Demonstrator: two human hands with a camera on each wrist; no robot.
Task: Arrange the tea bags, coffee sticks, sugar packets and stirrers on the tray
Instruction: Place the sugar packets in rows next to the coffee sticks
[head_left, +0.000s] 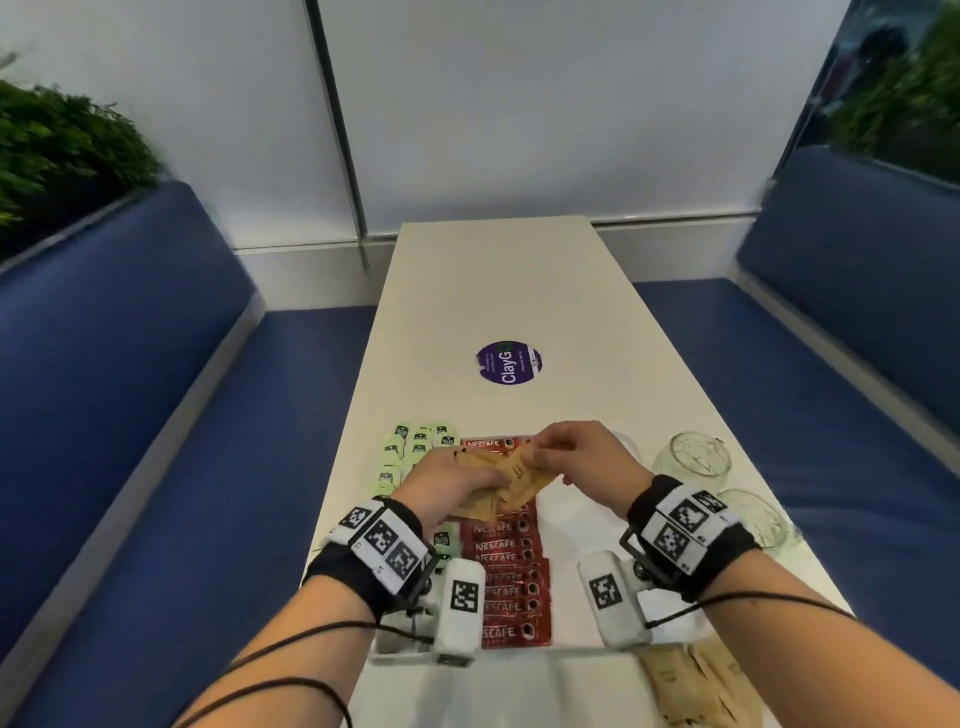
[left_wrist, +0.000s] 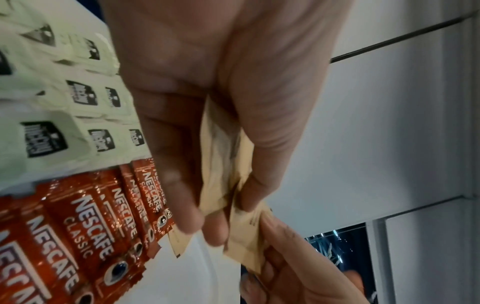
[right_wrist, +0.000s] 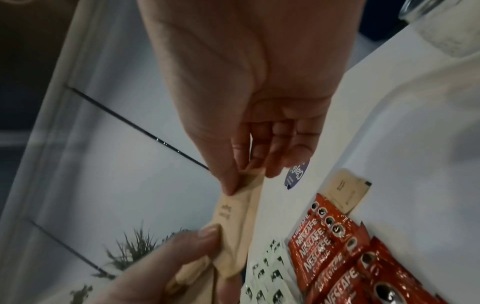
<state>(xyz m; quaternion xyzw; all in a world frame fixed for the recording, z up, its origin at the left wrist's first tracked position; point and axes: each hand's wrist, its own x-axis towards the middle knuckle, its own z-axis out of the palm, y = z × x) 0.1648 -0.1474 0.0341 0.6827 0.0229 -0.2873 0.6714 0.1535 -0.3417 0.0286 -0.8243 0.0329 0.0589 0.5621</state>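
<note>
You're on sugar: left hand grips the brown packet stack, right hand pinches 1 packet off; next, lay it right of the coffee sticks.

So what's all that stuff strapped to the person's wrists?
Both arms are bare, with no sleeves or gloves. Each wrist wears a black band carrying a white strip of square black-and-white coded markers. Below each band hangs a white, rounded block with another marker, fixed on a black bracket. Thin black cables run back along both forearms. The left hand and right hand wear nothing.
</note>
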